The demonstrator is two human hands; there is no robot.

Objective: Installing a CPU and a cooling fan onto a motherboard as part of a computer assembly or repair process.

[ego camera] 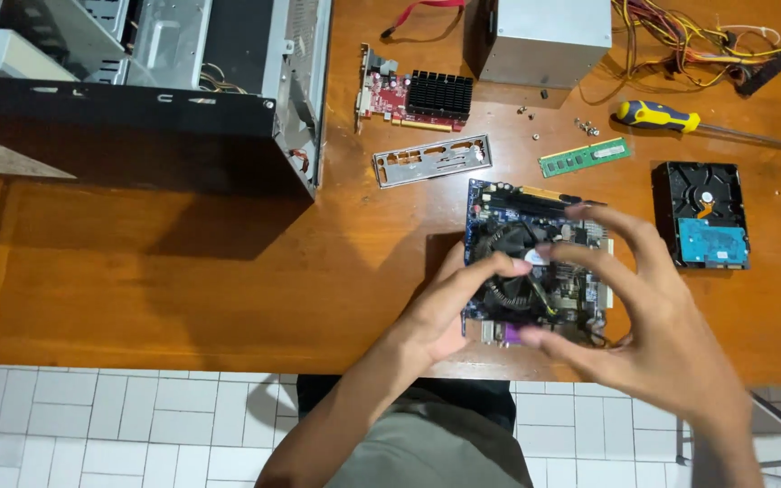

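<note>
Motherboard [580,271] lies flat near table [183,298] front edge, square to you. Your left hand [449,312] pinches cooler [512,271] rim, steadying it; right hand [653,316] hovers over it, fingers spread, gripping nothing.

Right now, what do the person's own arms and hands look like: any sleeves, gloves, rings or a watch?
Both arms are bare as far as the frame shows: no sleeves reach the forearms. The left hand and the right hand are ungloved, with no ring, watch or bracelet visible. The right hand is slightly motion-blurred, so small details there cannot be ruled out.
</note>
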